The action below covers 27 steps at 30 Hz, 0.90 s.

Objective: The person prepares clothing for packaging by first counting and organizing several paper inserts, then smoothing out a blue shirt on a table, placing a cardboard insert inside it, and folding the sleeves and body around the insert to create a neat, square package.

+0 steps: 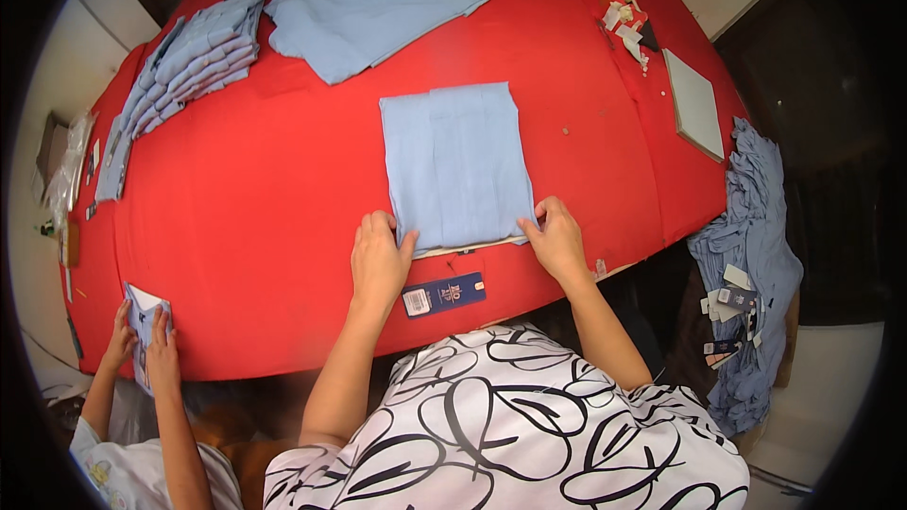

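Note:
A light blue garment (458, 161), folded into a near rectangle, lies flat on the red table in front of me. My left hand (380, 260) pinches its near left corner between thumb and fingers. At the near right corner, my right hand (557, 238) grips the cloth in the same way. A thin whitish edge shows along the garment's near side, between my hands. Just below that edge lies a dark blue hang tag (444, 294) with a white label, a thin cord running up toward the cloth.
Folded blue garments (203, 57) are stacked at the far left, and a loosely spread one (378, 5) lies at the far side. Tagged garments (746, 274) hang in a heap at right, near a white board (694, 104). A co-worker's hands (151, 349) hold a folded item at left.

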Available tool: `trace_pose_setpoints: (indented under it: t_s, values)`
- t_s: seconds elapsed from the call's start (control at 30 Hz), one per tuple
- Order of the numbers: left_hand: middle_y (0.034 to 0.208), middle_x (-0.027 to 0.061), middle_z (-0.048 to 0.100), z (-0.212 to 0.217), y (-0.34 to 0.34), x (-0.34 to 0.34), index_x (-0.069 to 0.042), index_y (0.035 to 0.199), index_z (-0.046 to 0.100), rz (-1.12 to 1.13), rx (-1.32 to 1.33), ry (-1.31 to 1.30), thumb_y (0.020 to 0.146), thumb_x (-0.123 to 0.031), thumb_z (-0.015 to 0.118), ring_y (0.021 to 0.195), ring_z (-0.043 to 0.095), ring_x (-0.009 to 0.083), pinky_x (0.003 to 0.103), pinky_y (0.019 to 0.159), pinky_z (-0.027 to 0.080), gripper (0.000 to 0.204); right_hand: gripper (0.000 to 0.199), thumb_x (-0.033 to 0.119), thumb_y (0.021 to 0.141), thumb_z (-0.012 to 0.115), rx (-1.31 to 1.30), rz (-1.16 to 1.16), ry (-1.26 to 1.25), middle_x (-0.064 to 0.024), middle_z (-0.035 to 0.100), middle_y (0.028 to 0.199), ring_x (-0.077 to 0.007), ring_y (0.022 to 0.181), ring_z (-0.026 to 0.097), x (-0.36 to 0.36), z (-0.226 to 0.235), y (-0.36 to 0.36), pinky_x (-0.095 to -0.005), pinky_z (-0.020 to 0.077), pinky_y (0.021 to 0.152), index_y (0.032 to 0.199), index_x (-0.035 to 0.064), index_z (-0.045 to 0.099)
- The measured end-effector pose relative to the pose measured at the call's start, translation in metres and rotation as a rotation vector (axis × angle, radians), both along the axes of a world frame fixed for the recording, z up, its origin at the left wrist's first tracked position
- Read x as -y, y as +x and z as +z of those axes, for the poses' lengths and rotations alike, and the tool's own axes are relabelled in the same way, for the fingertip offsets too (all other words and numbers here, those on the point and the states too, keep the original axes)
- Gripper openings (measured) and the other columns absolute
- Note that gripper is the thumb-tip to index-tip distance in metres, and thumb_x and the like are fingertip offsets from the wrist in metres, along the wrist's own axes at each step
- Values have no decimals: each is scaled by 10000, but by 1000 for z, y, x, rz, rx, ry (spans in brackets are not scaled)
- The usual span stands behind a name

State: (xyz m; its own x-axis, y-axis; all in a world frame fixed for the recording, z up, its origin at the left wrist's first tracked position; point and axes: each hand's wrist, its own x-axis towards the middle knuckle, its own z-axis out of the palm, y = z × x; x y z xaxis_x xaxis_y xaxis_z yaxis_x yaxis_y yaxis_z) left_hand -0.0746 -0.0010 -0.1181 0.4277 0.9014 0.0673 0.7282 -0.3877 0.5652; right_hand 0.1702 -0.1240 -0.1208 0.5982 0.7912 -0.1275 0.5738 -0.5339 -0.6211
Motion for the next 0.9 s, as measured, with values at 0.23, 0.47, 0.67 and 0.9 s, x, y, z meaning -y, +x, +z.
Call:
trace_pose_setpoints:
  t_s: [0.23,0.47,0.67,0.9]
  values:
    - [769,-16,562,76,-7,0,22,1373,453,-57,882,-580,943,-57,625,707,523,30,204,630,406,471,387,90,902,647,-769,104,423,-130,642,1030,-142,713,651,7,84,31,-268,549,586,1256,-30,545]
    - [736,8,618,157,17,-39,35,1044,651,-127,970,-499,954,-138,616,695,559,58,227,641,452,198,278,134,900,654,-598,269,457,-42,649,867,-86,749,594,-38,172,81,-220,473,612,1126,-28,652]
    - [641,-8,567,45,63,-138,-3,866,680,68,437,-430,913,-195,667,625,534,99,270,608,428,198,339,336,941,643,-307,239,123,-6,586,734,-87,612,506,-143,90,122,-246,403,523,929,0,694]
    - [724,-13,594,-10,82,-170,16,893,698,63,455,-276,867,-121,718,691,513,83,245,633,425,140,285,248,922,672,-271,216,263,-93,686,893,-178,800,644,-181,-3,118,-333,513,729,1084,14,662]
